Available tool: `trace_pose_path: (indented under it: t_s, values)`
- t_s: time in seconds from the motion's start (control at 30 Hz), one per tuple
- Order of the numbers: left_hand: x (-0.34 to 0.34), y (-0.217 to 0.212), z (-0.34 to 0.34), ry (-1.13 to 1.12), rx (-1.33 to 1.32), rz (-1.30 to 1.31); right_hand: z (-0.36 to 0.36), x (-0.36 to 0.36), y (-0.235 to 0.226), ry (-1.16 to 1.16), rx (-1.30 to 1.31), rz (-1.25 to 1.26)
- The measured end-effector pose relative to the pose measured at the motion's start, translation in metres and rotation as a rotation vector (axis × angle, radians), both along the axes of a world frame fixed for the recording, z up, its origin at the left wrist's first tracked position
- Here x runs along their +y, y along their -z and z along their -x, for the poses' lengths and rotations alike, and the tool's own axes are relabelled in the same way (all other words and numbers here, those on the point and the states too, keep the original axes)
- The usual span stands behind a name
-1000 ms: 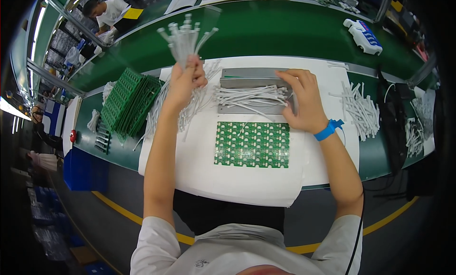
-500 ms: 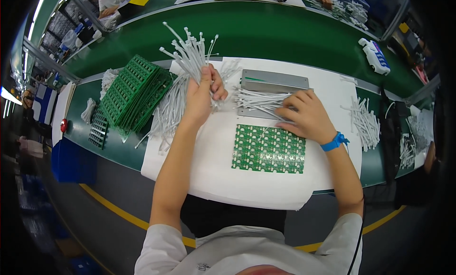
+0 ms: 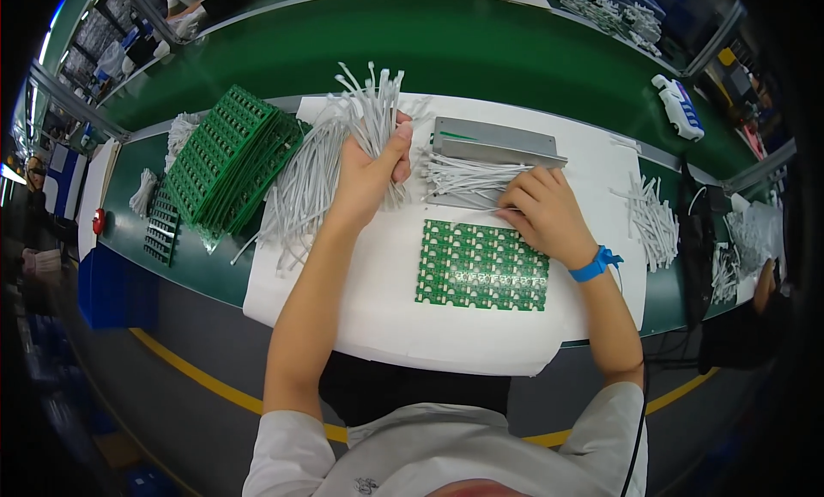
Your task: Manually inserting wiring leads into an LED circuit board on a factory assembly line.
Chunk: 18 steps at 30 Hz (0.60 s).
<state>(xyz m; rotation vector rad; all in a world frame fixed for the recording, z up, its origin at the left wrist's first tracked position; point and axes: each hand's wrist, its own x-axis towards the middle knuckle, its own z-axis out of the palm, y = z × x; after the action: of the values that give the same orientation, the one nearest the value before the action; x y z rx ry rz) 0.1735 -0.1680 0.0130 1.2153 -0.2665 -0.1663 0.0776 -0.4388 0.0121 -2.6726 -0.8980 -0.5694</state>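
My left hand [image 3: 375, 164] is closed around an upright bundle of white wires [image 3: 373, 98] with small pale ends fanning out above the fist. A larger heap of similar wires [image 3: 305, 184] lies beside and under that wrist. My right hand [image 3: 547, 214], with a blue band at the wrist, has its fingers curled over the right ends of a row of white wires [image 3: 472, 177]. These wires lie across a grey metal fixture [image 3: 493, 140]. Just in front of the fixture, a green circuit board panel [image 3: 482, 267] lies flat on the white sheet [image 3: 429, 338].
A tall stack of green board panels [image 3: 227, 158] leans at the left, near a dark slotted strip [image 3: 160, 229]. More white wires [image 3: 655, 222] lie at the right. A white-and-blue device [image 3: 678, 107] sits on the green surface behind. A blue bin [image 3: 120, 289] stands lower left.
My left hand has lowered slightly, and its bundle now stands more upright and closer to the heap. The right fingers have drawn closer together at the wire ends. The view has shifted slightly.
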Motion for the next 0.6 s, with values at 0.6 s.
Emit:
trace_pose_path:
  t_s: [0.6]
  values:
    - [-0.009, -0.001, 0.009, -0.159, -0.148, -0.159, 0.009, 0.006, 0.012, 0.157, -0.028, 0.09]
